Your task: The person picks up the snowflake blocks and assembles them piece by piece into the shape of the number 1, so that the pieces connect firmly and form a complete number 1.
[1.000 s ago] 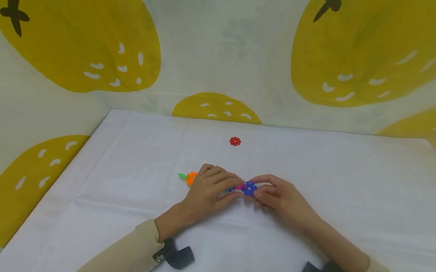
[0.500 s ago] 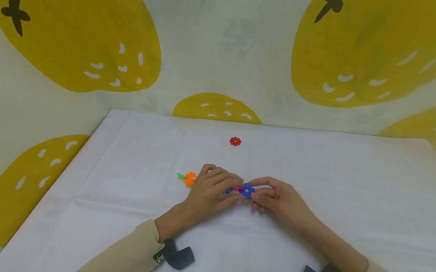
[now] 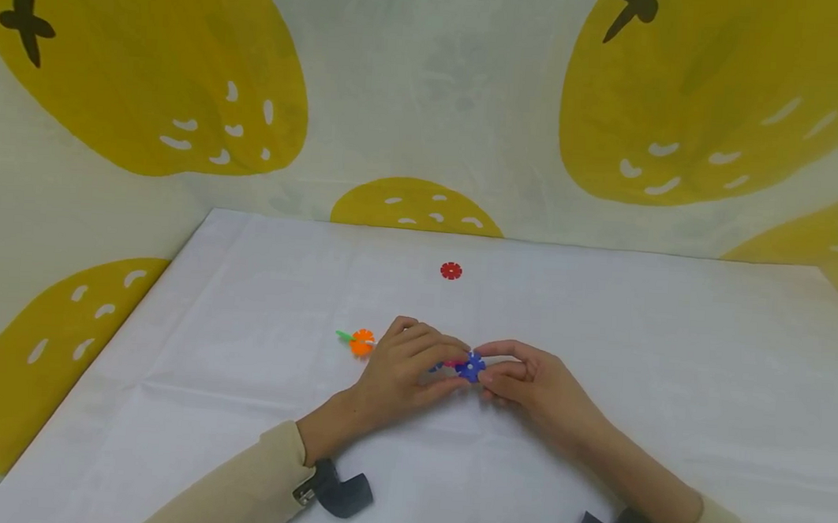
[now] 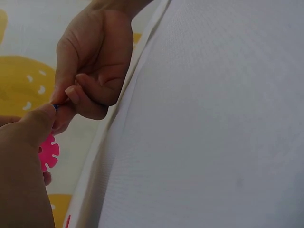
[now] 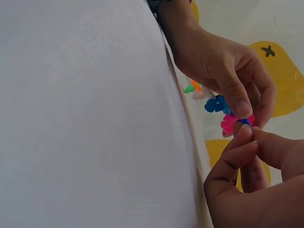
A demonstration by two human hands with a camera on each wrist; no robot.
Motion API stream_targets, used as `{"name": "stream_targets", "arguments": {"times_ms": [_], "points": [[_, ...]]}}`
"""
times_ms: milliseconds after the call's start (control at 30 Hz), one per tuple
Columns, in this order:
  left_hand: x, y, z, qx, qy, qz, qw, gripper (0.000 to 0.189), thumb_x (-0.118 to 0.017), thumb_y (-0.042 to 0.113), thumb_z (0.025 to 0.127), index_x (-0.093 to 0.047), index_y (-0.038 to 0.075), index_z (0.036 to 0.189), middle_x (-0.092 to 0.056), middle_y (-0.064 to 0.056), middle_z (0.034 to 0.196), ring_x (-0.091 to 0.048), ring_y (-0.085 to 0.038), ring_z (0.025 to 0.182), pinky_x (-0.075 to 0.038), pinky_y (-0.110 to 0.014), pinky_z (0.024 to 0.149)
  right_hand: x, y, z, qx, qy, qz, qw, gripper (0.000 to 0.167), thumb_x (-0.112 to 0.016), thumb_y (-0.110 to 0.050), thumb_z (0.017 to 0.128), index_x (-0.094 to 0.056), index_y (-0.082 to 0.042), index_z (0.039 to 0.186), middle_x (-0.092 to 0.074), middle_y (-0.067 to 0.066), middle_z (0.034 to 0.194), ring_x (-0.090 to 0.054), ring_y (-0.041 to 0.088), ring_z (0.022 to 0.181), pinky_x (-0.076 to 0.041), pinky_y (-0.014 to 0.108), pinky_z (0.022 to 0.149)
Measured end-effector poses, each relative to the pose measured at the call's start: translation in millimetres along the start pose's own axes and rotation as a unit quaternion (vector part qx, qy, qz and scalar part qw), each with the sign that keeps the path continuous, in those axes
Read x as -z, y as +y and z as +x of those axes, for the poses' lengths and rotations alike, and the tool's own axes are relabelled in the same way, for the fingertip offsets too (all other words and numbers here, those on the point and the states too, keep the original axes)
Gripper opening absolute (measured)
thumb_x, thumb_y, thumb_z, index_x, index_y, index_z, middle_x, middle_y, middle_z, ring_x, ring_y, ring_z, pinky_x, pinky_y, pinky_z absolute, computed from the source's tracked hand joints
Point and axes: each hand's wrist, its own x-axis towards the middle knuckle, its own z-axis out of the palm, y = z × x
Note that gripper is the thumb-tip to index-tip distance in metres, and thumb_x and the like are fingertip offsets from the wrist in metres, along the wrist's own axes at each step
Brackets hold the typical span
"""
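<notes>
A chain of notched plastic snowflake discs runs beneath my left hand (image 3: pixel 402 363), which holds it near its right end. Out past the knuckles show a green disc (image 3: pixel 344 336) and an orange disc (image 3: pixel 362 343). A blue disc (image 5: pixel 216 104) and a pink disc (image 5: pixel 230 124) come further along, partly covered by fingers. At the chain's right end, my right hand (image 3: pixel 537 378) pinches a dark blue disc (image 3: pixel 470 367) between thumb and fingers. This disc meets the pink one; how deep their slots sit together is hidden.
A single red snowflake disc (image 3: pixel 451 271) lies flat farther back on the white-covered table (image 3: pixel 636 328). Behind and to the left hangs a pale cloth (image 3: pixel 435 96) with large yellow fruit prints.
My right hand has shifted slightly left with the dark blue disc, closer to my left hand. The orange and green end of the chain has slid a little left.
</notes>
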Motion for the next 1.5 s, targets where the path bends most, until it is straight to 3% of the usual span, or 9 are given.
{"name": "stream_targets", "arguments": {"times_ms": [367,633,867,1100,1500], "points": [[-0.5,-2.2,1.1,-0.008,0.015,-0.012,0.9998,0.035,-0.082,0.023,0.076,-0.068,0.012,0.106,-0.069,0.005,0.102,-0.061,-0.009,0.094,-0.041,-0.029,0.083,8,-2,4.8,-0.007,0.035,-0.060,0.9976,0.046,-0.070,-0.028,0.088,-0.056,-0.008,0.126,-0.070,0.007,0.104,-0.064,0.025,0.093,-0.052,0.028,0.080],[-0.6,-1.7,0.6,-0.007,0.008,-0.031,0.9995,0.035,-0.081,0.022,0.077,-0.069,0.011,0.107,-0.069,0.003,0.106,-0.060,-0.009,0.099,-0.043,-0.025,0.086,27,-9,16.2,-0.004,0.095,-0.169,0.9811,0.045,-0.066,-0.043,0.089,-0.059,-0.018,0.125,-0.068,-0.001,0.107,-0.064,0.016,0.096,-0.052,0.028,0.080],[0.8,-0.2,1.1,-0.003,-0.001,-0.031,0.9995,0.032,-0.079,0.024,0.079,-0.070,0.011,0.106,-0.069,0.003,0.107,-0.060,-0.009,0.101,-0.042,-0.025,0.088,37,-23,36.8,0.025,0.111,-0.159,0.9807,0.045,-0.066,-0.036,0.090,-0.058,-0.012,0.127,-0.065,0.004,0.114,-0.063,0.018,0.102,-0.052,0.028,0.082],[1.1,-0.3,2.0,-0.011,0.001,-0.031,0.9994,0.034,-0.082,0.021,0.075,-0.071,0.010,0.104,-0.069,0.002,0.106,-0.060,-0.009,0.100,-0.042,-0.025,0.087,35,-32,60.7,0.036,0.129,-0.111,0.9847,0.044,-0.068,-0.029,0.090,-0.058,-0.007,0.127,-0.064,0.007,0.116,-0.063,0.022,0.102,-0.052,0.030,0.084],[1.8,0.0,0.4,-0.005,-0.016,-0.031,0.9994,0.032,-0.080,0.023,0.078,-0.071,0.012,0.106,-0.069,0.003,0.108,-0.059,-0.008,0.102,-0.041,-0.024,0.088,22,-29,100.2,0.055,0.176,-0.122,0.9752,0.037,-0.068,-0.028,0.090,-0.062,-0.012,0.122,-0.063,0.001,0.116,-0.062,0.019,0.098,-0.052,0.033,0.079]]}}
